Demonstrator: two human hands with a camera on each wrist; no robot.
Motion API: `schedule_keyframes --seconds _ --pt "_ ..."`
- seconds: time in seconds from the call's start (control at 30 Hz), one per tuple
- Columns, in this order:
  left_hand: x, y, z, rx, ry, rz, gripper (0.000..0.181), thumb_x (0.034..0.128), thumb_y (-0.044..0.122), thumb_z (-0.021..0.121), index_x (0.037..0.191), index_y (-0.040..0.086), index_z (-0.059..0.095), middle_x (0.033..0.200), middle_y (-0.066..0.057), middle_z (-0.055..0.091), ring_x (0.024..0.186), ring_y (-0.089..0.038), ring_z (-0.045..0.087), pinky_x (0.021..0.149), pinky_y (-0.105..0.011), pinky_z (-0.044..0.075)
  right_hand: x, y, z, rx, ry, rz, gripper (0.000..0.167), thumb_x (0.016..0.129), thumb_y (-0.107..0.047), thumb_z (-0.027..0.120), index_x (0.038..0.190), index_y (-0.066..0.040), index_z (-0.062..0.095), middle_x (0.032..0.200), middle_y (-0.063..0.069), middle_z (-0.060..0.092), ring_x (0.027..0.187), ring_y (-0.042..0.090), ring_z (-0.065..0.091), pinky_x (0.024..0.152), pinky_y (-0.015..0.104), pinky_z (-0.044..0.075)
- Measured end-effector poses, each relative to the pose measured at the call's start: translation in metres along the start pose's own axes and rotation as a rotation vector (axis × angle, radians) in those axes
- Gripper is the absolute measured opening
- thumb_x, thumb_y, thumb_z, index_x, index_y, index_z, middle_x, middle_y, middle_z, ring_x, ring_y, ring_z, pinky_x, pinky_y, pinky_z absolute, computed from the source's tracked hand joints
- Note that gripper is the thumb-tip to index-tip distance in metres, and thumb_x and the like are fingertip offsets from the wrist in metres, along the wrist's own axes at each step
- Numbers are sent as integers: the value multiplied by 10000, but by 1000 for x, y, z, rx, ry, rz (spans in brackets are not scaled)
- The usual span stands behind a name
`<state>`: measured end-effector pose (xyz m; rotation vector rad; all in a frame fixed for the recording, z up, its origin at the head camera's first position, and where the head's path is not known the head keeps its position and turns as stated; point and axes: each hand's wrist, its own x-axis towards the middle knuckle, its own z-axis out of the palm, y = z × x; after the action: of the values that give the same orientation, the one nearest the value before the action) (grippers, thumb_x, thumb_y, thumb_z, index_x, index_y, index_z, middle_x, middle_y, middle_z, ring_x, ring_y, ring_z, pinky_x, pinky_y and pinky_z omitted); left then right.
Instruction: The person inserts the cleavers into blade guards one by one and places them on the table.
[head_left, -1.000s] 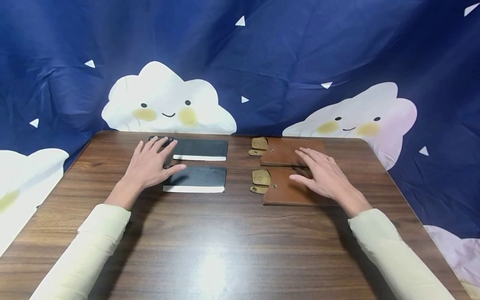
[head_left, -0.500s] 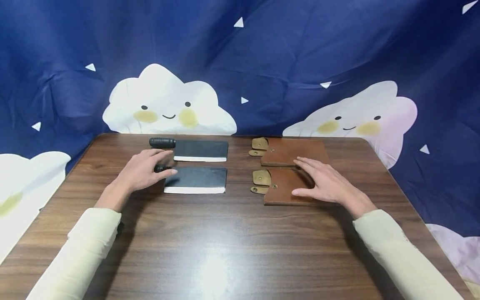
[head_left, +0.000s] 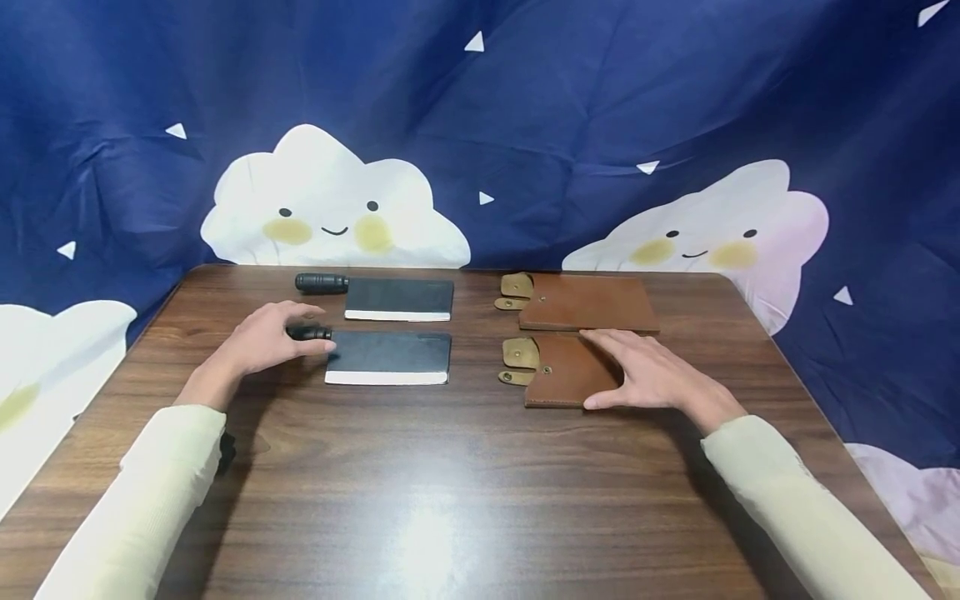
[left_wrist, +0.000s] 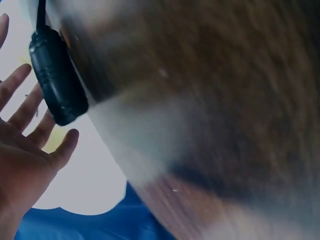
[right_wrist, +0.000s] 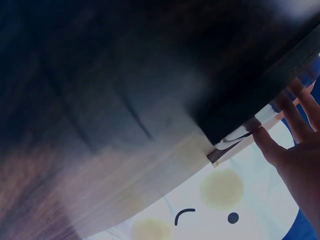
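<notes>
Two cleavers lie flat on the left half of the table, black handles to the left, pale edges facing me. My left hand [head_left: 262,337] is at the handle [head_left: 309,332] of the near cleaver [head_left: 390,357], thumb in front and fingers behind. In the left wrist view its fingers are spread, not closed round the handle [left_wrist: 57,75]. Over the right part of the near brown leather sheath [head_left: 570,371] is my right hand [head_left: 648,371], thumb by the front edge and extended fingers by the back edge. Whether the fingertips touch the leather is unclear.
Behind lie the far cleaver [head_left: 399,298] and the far brown sheath [head_left: 592,302], near the back edge of the wooden table [head_left: 420,467]. Both sheaths have olive strap flaps on their left. A blue curtain [head_left: 517,100] with clouds hangs behind.
My left hand has come down and left from above both handles to the near cleaver's handle. The right hand has lowered, its thumb moving to the near sheath's front edge.
</notes>
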<state>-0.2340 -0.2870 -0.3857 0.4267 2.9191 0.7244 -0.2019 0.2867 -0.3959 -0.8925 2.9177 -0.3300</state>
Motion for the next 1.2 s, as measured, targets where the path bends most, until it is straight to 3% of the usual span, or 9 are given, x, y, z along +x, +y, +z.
schedule_keyframes --seconds 0.3,0.63,0.87,1.2 --pt "-1 -17 3 -75 -30 -63 803 845 629 736 1399 69 579 1375 -206 587 1274 -392 503 1045 -587 376 3 0 1 -11 -37 3 1199 683 -834 707 1570 -104 364 1572 170 389 1430 389 353 1077 673 308" --pt "2 -20 3 -118 -30 -73 642 871 521 764 1302 58 650 1284 -212 630 1162 -366 545 995 -539 402 5 -1 5 -23 -62 -2 1281 615 -864 724 1582 -117 341 1588 171 352 1430 405 343 1060 712 293" --pt "5 -16 5 -150 -61 -38 487 890 386 781 1234 54 684 1138 -157 670 1016 -310 557 883 -429 413 6 -1 5 -21 -73 23 1281 619 -853 734 1574 -90 349 1574 173 381 1432 389 340 1075 694 289" --pt "6 -18 6 -158 -54 -31 413 902 318 784 1195 42 694 1084 -130 682 986 -290 552 870 -411 405 10 1 3 15 -34 28 1189 621 -758 815 1525 -89 429 1518 138 466 1376 354 402 1069 624 339"
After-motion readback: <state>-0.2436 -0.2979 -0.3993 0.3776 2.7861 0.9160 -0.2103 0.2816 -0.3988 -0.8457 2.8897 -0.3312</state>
